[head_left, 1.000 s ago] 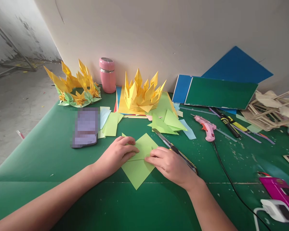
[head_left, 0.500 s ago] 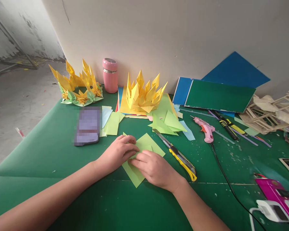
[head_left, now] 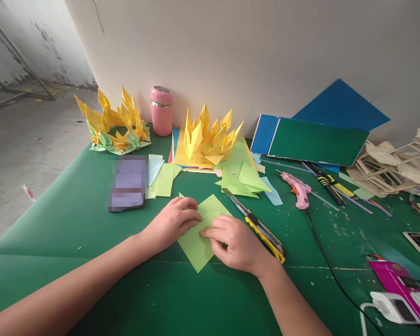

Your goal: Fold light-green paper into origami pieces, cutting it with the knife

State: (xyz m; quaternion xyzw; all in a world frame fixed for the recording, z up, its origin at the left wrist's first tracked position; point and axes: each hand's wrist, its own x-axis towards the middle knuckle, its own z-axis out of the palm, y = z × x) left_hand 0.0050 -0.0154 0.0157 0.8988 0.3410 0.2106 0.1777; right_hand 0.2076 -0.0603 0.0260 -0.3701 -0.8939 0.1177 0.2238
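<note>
A light green sheet of paper point(head_left: 198, 254) with fold lines lies on the table in front of me, one corner pointing towards me. My left hand point(head_left: 173, 223) rests on its left part, fingers bent and pressing the paper down. From the right, my right hand point(head_left: 236, 242) has its fingers curled, with the fingertips pressed on the middle of the sheet along a crease. Part of the paper is hidden under both hands. Just right of my right hand lies a yellow and black utility knife point(head_left: 262, 233), its blade pointing away from me.
Behind are folded green papers point(head_left: 247, 179), a yellow paper crown point(head_left: 210, 144), a second crown point(head_left: 119, 128), a pink flask point(head_left: 161, 112) and a blurred phone point(head_left: 129, 183). At right lie a pink glue gun point(head_left: 297, 189) with its cord and a magenta device point(head_left: 397, 280).
My right hand has slid a little to the right across the sheet, uncovering more of its middle. My left hand stays in place on the paper.
</note>
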